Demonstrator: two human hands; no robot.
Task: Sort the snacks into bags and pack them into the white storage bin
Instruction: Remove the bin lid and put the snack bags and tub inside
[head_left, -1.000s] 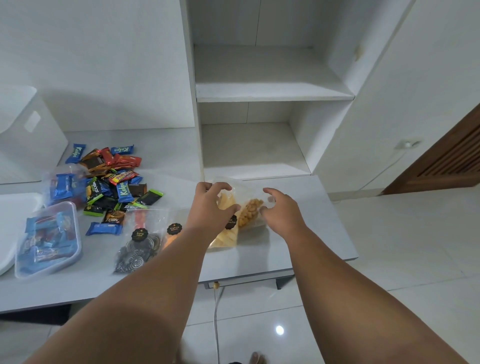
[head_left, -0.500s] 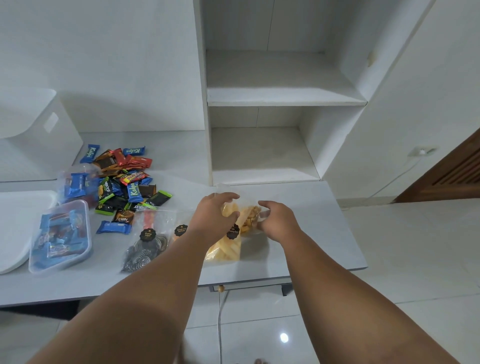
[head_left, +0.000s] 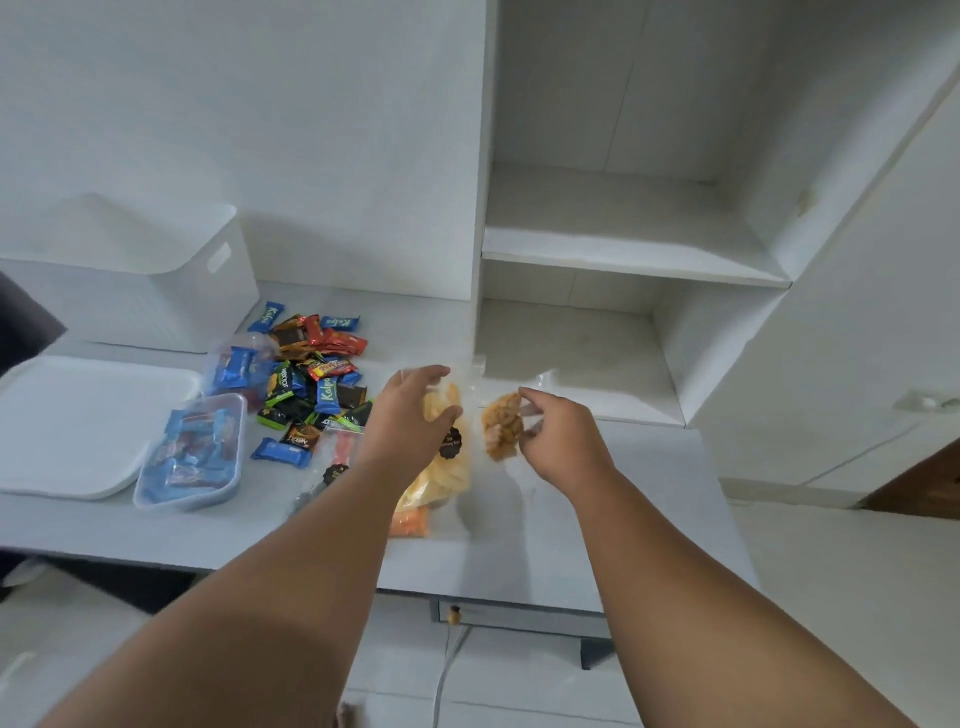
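Note:
My left hand (head_left: 410, 415) grips a clear bag of yellow chips (head_left: 444, 467) with a black round label, lifted off the white table (head_left: 597, 519). Just to the right, my right hand (head_left: 561, 436) pinches a clear bag of brown crunchy snack (head_left: 501, 426), held apart from the chips bag. An orange snack bag (head_left: 410, 519) lies under the chips bag. A heap of wrapped candy bars (head_left: 311, 374) lies left of my hands. The white storage bin (head_left: 156, 280) stands at the back left against the wall.
A clear lidded box of blue bars (head_left: 192, 457) sits beside a white lid (head_left: 72, 426) at the left. More clear bags (head_left: 337, 457) lie under my left forearm. White open shelves (head_left: 623, 249) rise behind the table. Tiled floor lies below.
Both hands have lifted and drawn apart: the chips bag stays with my left hand, the brown snack bag goes right with my right hand. The view has swung left and up.

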